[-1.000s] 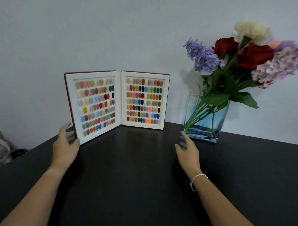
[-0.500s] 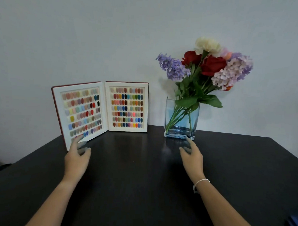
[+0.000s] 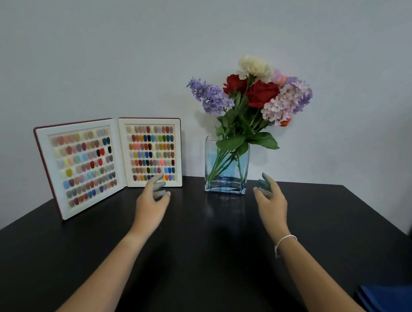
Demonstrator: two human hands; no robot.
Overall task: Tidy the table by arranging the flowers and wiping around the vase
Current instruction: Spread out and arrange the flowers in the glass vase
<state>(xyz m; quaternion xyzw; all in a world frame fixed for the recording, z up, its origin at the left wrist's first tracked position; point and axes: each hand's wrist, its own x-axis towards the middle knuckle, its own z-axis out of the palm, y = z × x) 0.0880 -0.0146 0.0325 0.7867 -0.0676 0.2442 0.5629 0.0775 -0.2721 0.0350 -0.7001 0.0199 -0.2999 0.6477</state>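
Two hands hover over the dark tabletop (image 3: 196, 260), fingers loosely spread, holding nothing: left hand (image 3: 150, 206) at centre, right hand (image 3: 272, 204) right of it. Between and beyond them stands one glass vase (image 3: 226, 166) with one bunch of flowers (image 3: 251, 94). One open swatch book (image 3: 106, 164) stands at left; one blue cloth (image 3: 391, 304) lies at lower right.

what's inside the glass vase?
Inside the glass vase: green flower stems, crossing, and a blue tint that may be water. Refraction at the thick base hides the stem ends.
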